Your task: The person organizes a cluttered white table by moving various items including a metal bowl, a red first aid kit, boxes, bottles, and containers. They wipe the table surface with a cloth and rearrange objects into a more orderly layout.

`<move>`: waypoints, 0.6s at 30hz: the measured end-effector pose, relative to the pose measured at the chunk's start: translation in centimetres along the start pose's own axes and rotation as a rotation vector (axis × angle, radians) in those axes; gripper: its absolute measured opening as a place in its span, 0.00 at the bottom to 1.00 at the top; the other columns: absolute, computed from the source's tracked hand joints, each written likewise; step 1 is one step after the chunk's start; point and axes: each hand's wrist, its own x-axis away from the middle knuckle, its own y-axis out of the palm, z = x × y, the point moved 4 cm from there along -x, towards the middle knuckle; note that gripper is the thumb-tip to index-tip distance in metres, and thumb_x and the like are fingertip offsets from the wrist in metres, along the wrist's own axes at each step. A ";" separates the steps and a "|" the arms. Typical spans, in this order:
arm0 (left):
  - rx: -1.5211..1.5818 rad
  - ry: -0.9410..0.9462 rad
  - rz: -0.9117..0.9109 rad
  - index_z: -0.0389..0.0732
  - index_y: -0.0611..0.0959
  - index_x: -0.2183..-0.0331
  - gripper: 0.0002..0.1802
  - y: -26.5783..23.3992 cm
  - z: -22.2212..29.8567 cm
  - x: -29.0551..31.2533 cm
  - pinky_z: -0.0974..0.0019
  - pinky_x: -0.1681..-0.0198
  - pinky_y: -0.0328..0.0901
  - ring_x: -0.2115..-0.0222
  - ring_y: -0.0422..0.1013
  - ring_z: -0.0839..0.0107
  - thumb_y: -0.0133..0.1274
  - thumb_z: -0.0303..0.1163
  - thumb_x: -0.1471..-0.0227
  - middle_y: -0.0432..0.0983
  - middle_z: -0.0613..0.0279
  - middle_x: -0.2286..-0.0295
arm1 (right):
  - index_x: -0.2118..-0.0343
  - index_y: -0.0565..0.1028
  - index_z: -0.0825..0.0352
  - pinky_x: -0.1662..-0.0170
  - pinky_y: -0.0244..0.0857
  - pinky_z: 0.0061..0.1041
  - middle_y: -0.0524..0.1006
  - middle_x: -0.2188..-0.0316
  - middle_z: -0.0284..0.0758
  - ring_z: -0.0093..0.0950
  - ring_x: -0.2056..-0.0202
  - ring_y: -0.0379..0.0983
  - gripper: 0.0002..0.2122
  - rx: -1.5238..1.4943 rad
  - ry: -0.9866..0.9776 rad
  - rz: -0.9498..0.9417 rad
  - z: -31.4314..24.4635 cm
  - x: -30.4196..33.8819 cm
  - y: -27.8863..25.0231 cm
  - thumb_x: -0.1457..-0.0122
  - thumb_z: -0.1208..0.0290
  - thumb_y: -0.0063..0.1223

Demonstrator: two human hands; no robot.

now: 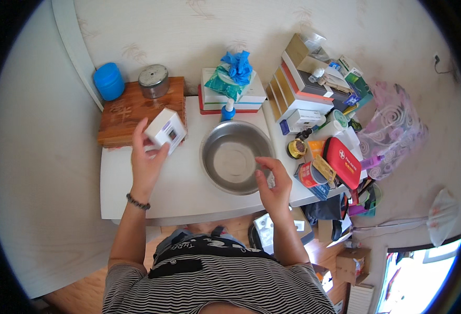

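My left hand grips a small white box with a dark picture on one side. The box is tilted, held up near the front right corner of a wooden board. A round stainless steel basin stands on the white table to its right, with nothing seen inside. Over the basin's right rim is my right hand, its thumb and forefinger curved and apart. Whether it touches the rim I cannot tell. The other fingers of that hand are partly hidden.
On the board are a blue lidded jar and a round metal tin. Behind the basin stand a blue bottle and stacked boxes topped by crumpled blue plastic. Boxes and a red case crowd the right.
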 end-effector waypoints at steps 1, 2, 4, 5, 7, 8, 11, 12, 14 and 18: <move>0.105 0.011 -0.050 0.43 0.64 0.41 0.39 1.5 0.7 -1.0 0.69 0.60 0.72 0.58 0.71 0.69 0.59 0.19 0.54 0.70 0.56 0.56 | 0.57 0.75 0.69 0.56 0.67 0.27 0.77 0.62 0.40 0.34 0.61 0.74 0.12 0.001 -0.012 0.005 -0.1 0.1 -0.2 0.46 0.81 0.55; -0.056 0.162 -0.047 0.43 0.65 0.42 0.37 2.8 2.2 -2.3 0.66 0.62 0.72 0.61 0.73 0.65 0.59 0.22 0.53 0.71 0.55 0.57 | 0.58 0.75 0.69 0.56 0.67 0.27 0.77 0.62 0.41 0.35 0.60 0.74 0.12 0.005 -0.020 0.012 -0.1 0.3 -0.6 0.46 0.82 0.55; -0.563 0.250 -0.128 0.42 0.69 0.45 0.33 5.1 3.7 -4.4 0.59 0.63 0.70 0.62 0.72 0.58 0.60 0.28 0.53 0.71 0.51 0.57 | 0.58 0.75 0.70 0.56 0.67 0.27 0.77 0.62 0.41 0.36 0.60 0.75 0.12 0.010 -0.034 0.031 0.1 0.9 -1.4 0.47 0.82 0.55; -0.620 0.289 -0.106 0.41 0.70 0.48 0.30 6.0 3.6 -5.5 0.57 0.63 0.69 0.62 0.72 0.56 0.61 0.30 0.53 0.71 0.50 0.58 | 0.59 0.75 0.70 0.55 0.67 0.28 0.77 0.62 0.41 0.37 0.60 0.75 0.11 0.011 -0.041 0.044 0.1 1.2 -1.9 0.47 0.82 0.55; -0.736 0.367 -0.059 0.38 0.74 0.53 0.26 8.0 2.1 -7.3 0.54 0.61 0.67 0.63 0.71 0.52 0.61 0.34 0.54 0.72 0.48 0.60 | 0.59 0.75 0.70 0.55 0.67 0.28 0.78 0.62 0.42 0.37 0.60 0.75 0.11 0.018 -0.048 0.067 0.3 1.8 -2.8 0.47 0.82 0.55; -0.813 0.374 -0.081 0.38 0.74 0.55 0.25 8.9 1.8 -8.1 0.53 0.60 0.66 0.62 0.71 0.52 0.62 0.35 0.54 0.73 0.48 0.61 | 0.59 0.75 0.70 0.55 0.67 0.28 0.78 0.62 0.42 0.37 0.60 0.75 0.11 0.029 -0.045 0.084 0.5 2.2 -3.5 0.47 0.82 0.55; -0.968 0.459 -0.112 0.37 0.76 0.63 0.21 10.3 0.5 -9.9 0.53 0.59 0.64 0.63 0.71 0.53 0.63 0.37 0.57 0.77 0.51 0.67 | 0.60 0.75 0.71 0.54 0.67 0.28 0.78 0.62 0.42 0.37 0.59 0.76 0.11 0.045 0.001 0.119 1.1 3.3 -5.5 0.46 0.83 0.55; -1.007 0.454 -0.134 0.37 0.77 0.64 0.21 10.7 -0.6 -10.5 0.53 0.59 0.64 0.63 0.71 0.53 0.63 0.37 0.58 0.77 0.51 0.68 | 0.60 0.75 0.71 0.54 0.67 0.28 0.78 0.62 0.42 0.37 0.59 0.76 0.11 0.046 0.025 0.125 1.3 3.6 -6.0 0.46 0.83 0.54; -1.087 0.447 -0.176 0.38 0.78 0.65 0.21 11.4 -2.2 -11.6 0.53 0.61 0.64 0.63 0.70 0.53 0.64 0.38 0.60 0.78 0.51 0.68 | 0.61 0.77 0.70 0.54 0.66 0.25 0.79 0.63 0.39 0.29 0.60 0.75 0.09 0.059 0.052 0.161 1.8 4.1 -6.8 0.46 0.82 0.53; -1.142 0.504 -0.166 0.38 0.78 0.67 0.21 12.2 -2.9 -13.1 0.54 0.61 0.63 0.63 0.70 0.54 0.64 0.40 0.61 0.78 0.51 0.68 | 0.61 0.77 0.70 0.54 0.66 0.25 0.79 0.63 0.39 0.29 0.60 0.75 0.09 0.062 0.077 0.213 2.7 5.3 -8.3 0.45 0.82 0.53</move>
